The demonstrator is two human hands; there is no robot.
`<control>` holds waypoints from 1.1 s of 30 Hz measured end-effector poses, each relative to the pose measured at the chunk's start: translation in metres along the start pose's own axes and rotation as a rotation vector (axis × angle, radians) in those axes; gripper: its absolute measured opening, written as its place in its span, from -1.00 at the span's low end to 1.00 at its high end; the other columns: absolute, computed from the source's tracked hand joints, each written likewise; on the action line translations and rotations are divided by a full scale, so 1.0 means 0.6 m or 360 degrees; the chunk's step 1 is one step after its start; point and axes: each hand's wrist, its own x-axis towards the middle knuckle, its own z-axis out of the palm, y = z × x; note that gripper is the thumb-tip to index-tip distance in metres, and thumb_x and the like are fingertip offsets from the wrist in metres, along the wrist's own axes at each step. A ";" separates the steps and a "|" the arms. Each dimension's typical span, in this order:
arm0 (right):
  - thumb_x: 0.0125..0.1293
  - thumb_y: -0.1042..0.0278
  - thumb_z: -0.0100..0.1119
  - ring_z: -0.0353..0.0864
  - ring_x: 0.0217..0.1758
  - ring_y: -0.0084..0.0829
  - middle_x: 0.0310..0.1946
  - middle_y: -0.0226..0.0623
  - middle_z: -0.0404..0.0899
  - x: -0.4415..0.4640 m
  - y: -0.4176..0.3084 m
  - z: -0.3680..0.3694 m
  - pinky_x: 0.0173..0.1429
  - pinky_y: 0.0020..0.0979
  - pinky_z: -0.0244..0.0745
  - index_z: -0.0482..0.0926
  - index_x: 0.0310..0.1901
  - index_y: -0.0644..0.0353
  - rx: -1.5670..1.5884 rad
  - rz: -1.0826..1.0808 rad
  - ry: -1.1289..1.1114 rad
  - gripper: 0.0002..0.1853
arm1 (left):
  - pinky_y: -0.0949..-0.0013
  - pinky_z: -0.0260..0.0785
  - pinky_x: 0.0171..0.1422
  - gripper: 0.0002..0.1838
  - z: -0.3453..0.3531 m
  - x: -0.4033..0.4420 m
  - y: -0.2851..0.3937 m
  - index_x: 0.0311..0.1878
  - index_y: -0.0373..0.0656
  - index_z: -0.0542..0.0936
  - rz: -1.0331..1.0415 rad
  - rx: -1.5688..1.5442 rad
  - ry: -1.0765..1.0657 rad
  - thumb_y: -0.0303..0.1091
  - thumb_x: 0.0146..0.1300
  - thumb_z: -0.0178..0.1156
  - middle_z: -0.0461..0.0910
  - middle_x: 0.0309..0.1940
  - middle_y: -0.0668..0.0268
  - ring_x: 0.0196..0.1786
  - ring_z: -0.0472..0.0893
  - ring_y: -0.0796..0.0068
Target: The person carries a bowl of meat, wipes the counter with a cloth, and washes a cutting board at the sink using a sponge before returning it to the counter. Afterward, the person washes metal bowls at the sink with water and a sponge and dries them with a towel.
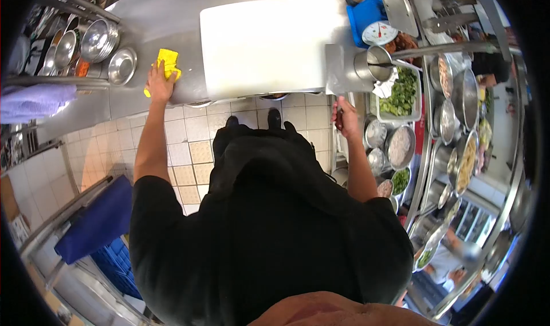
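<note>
My left hand [161, 84] presses a yellow cloth [168, 59] flat on the steel counter [189, 51], left of a large white cutting board [263, 48]. A steel bowl [122, 66] sits just left of that hand. My right hand [345, 118] is wrapped round the dark handle of a cleaver. The cleaver's broad blade [334, 69] points away from me at the board's right edge, next to a steel pot [373, 63].
Stacked bowls [99, 40] stand at the left. On the right are a container of greens [399, 94], a scale [380, 33], a blue tray [365, 14] and shelves with pans of food [400, 147]. A person in white [444, 260] is at the lower right.
</note>
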 end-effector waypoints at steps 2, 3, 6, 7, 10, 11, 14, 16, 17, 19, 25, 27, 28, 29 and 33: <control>0.34 0.00 0.11 0.35 -0.78 -0.56 -0.69 -0.42 0.35 0.006 0.032 0.024 -0.77 -0.52 0.16 0.42 -0.37 0.14 0.0036 -0.0163 0.0116 -0.65 | -0.12 0.18 0.20 -0.43 0.001 -0.005 0.034 0.24 0.03 0.44 -0.0128 0.0094 -0.0012 0.02 0.19 0.19 0.34 0.29 0.31 0.30 0.31 0.17; 0.35 0.03 0.11 0.35 -0.79 -0.56 -0.69 -0.42 0.35 0.011 0.046 0.031 -0.79 -0.52 0.16 0.40 -0.38 0.15 0.0047 -0.0247 0.0167 -0.66 | -0.13 0.18 0.18 -0.45 0.003 -0.009 0.052 0.23 0.05 0.45 -0.0190 0.0070 -0.0015 0.04 0.20 0.18 0.37 0.25 0.32 0.26 0.33 0.17; 0.35 0.08 0.12 0.32 -0.81 -0.57 -0.68 -0.46 0.35 0.026 0.078 0.029 -0.82 -0.53 0.16 0.32 -0.43 0.09 -0.0049 -0.0362 0.0329 -0.68 | -0.13 0.18 0.14 -0.48 0.021 -0.035 0.107 0.17 -0.02 0.48 -0.0151 -0.0166 0.0028 0.07 0.25 0.09 0.46 0.13 0.26 0.18 0.37 0.11; 0.35 0.13 0.12 0.29 -0.83 -0.57 -0.71 -0.46 0.32 0.029 0.085 0.043 -0.82 -0.49 0.21 0.27 -0.46 0.08 -0.0160 -0.0413 0.0433 -0.67 | -0.13 0.17 0.15 -0.47 0.044 -0.048 0.120 0.17 -0.05 0.49 -0.0146 -0.0274 0.0019 0.08 0.27 0.07 0.46 0.14 0.24 0.18 0.37 0.10; 0.33 0.13 0.15 0.27 -0.83 -0.58 -0.73 -0.47 0.29 0.038 0.104 0.095 -0.82 -0.48 0.21 0.28 -0.44 0.08 -0.0136 -0.0302 0.0578 -0.67 | -0.08 0.14 0.25 -0.47 0.115 -0.086 0.152 0.20 -0.15 0.45 -0.0131 -0.0649 0.0038 0.04 0.35 -0.02 0.43 0.18 0.09 0.22 0.32 0.05; 0.33 0.12 0.15 0.26 -0.83 -0.59 -0.73 -0.47 0.29 0.036 0.112 0.117 -0.81 -0.48 0.22 0.27 -0.44 0.08 -0.0226 -0.0311 0.0499 -0.67 | -0.08 0.14 0.26 -0.47 0.113 -0.097 0.165 0.21 -0.17 0.44 -0.0157 -0.0740 0.0056 0.03 0.36 -0.03 0.43 0.18 0.08 0.23 0.32 0.04; 0.32 0.09 0.16 0.26 -0.82 -0.60 -0.75 -0.47 0.28 0.011 0.119 0.198 -0.79 -0.47 0.25 0.29 -0.40 0.07 -0.0346 -0.0280 0.0291 -0.68 | -0.04 0.10 0.30 -0.48 0.072 -0.095 0.182 0.23 -0.26 0.39 -0.0270 -0.0875 -0.0039 -0.04 0.40 -0.07 0.42 0.17 -0.01 0.22 0.32 -0.03; 0.31 0.10 0.19 0.25 -0.83 -0.58 -0.76 -0.45 0.29 -0.001 0.123 0.254 -0.80 -0.47 0.25 0.31 -0.35 0.08 -0.0387 -0.0273 0.0236 -0.69 | -0.01 0.10 0.32 -0.47 0.063 -0.087 0.183 0.23 -0.30 0.37 -0.0193 -0.0974 -0.0003 -0.05 0.41 -0.09 0.42 0.16 -0.06 0.22 0.32 -0.06; 0.31 0.11 0.18 0.25 -0.84 -0.56 -0.76 -0.44 0.30 -0.007 0.137 0.275 -0.80 -0.45 0.25 0.30 -0.35 0.09 -0.0333 -0.0321 0.0189 -0.69 | 0.01 0.09 0.33 -0.47 0.060 -0.091 0.187 0.24 -0.31 0.36 -0.0206 -0.1028 -0.0014 -0.06 0.41 -0.09 0.41 0.17 -0.07 0.23 0.31 -0.08; 0.32 0.13 0.17 0.26 -0.85 -0.55 -0.76 -0.42 0.31 -0.007 0.162 0.312 -0.80 -0.45 0.21 0.31 -0.36 0.11 -0.0438 -0.0275 0.0102 -0.70 | 0.04 0.07 0.35 -0.46 0.063 -0.105 0.196 0.24 -0.33 0.35 -0.0232 -0.1126 -0.0027 -0.07 0.41 -0.09 0.38 0.18 -0.11 0.26 0.28 -0.11; 0.29 0.04 0.17 0.54 -0.54 -0.09 -0.60 -0.05 0.49 -0.033 0.222 0.453 -0.40 -0.11 0.46 0.43 -0.09 0.28 -0.1168 -0.0824 0.0015 -0.58 | 0.03 -0.04 0.44 -0.38 0.104 -0.150 0.211 0.35 -0.35 0.20 -0.0058 -0.0988 0.0135 -0.08 0.40 -0.07 0.24 0.32 -0.10 0.35 0.19 -0.15; 0.32 0.01 0.06 0.51 -0.11 0.21 -0.26 0.25 0.54 -0.069 0.191 0.490 -0.08 0.06 0.38 0.43 -0.12 0.30 -0.1367 -0.0679 -0.0174 -0.58 | 0.02 -0.08 0.45 -0.35 0.104 -0.150 0.221 0.38 -0.37 0.14 -0.0170 -0.1096 0.0191 -0.08 0.41 -0.07 0.21 0.34 -0.09 0.38 0.16 -0.12; 0.32 0.02 0.05 0.49 -0.09 0.20 -0.28 0.25 0.53 -0.093 0.159 0.513 -0.07 0.05 0.37 0.42 -0.16 0.31 -0.1301 -0.0693 -0.0220 -0.58 | 0.02 -0.08 0.45 -0.37 0.082 -0.130 0.205 0.38 -0.36 0.16 -0.0189 -0.1160 0.0180 -0.09 0.41 -0.07 0.22 0.33 -0.10 0.37 0.18 -0.09; 0.31 0.06 0.07 0.50 -0.12 0.22 -0.31 0.25 0.53 -0.123 0.105 0.521 -0.06 0.05 0.39 0.42 -0.17 0.32 -0.1326 -0.0670 -0.0185 -0.60 | 0.02 -0.04 0.43 -0.38 0.050 -0.105 0.187 0.37 -0.33 0.17 -0.0206 -0.1298 0.0043 -0.14 0.39 -0.02 0.23 0.33 -0.09 0.35 0.22 -0.06; 0.32 0.02 0.09 0.56 -0.32 -0.01 -0.43 0.06 0.55 -0.071 0.077 0.447 -0.19 -0.12 0.44 0.45 -0.08 0.31 -0.1009 -0.0669 0.0114 -0.56 | 0.00 0.07 0.38 -0.36 0.090 0.003 0.181 0.37 -0.25 0.21 -0.0101 -0.1205 -0.0108 -0.21 0.28 0.11 0.32 0.28 0.00 0.28 0.29 -0.06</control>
